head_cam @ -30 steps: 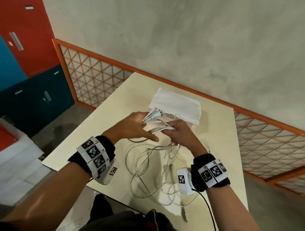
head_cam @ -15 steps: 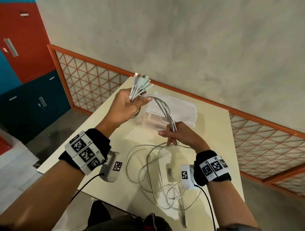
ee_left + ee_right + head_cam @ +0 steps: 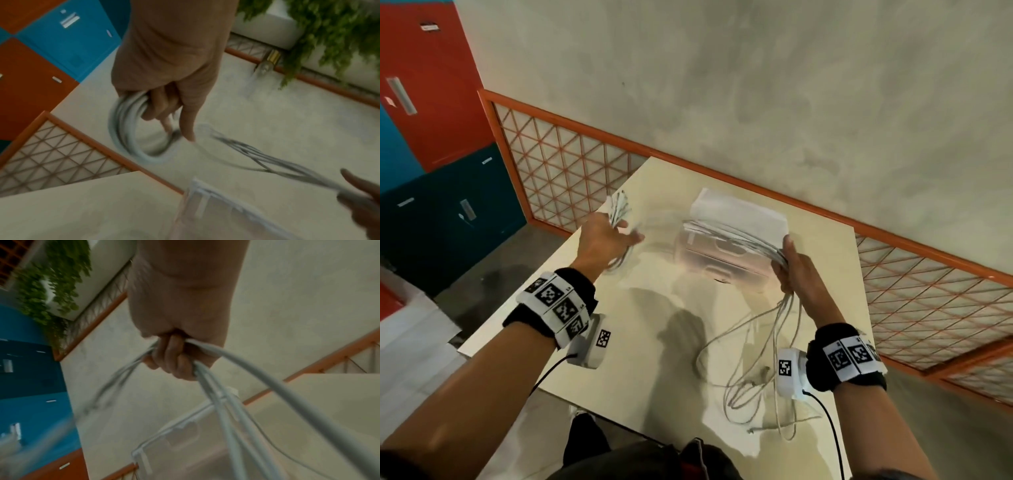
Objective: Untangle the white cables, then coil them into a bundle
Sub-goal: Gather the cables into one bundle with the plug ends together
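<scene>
The left hand [image 3: 604, 245], at about nine o'clock, is curling its fingers [image 3: 158, 105] round a loop of the white cables [image 3: 736, 236], their plug ends sticking up past the knuckles. The strands are stretching across above the clear box [image 3: 722, 263] to the right hand [image 3: 796, 270] at three o'clock, which is gripping them in a fist; loose lengths are trailing toward six o'clock onto the table [image 3: 640, 359].

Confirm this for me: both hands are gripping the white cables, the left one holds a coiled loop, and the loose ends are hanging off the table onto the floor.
One thing is off. The left hand does hold a coiled loop of the white cables, and the right hand grips them too, but the loose ends lie on the table, not the floor, as the head view shows.
</scene>
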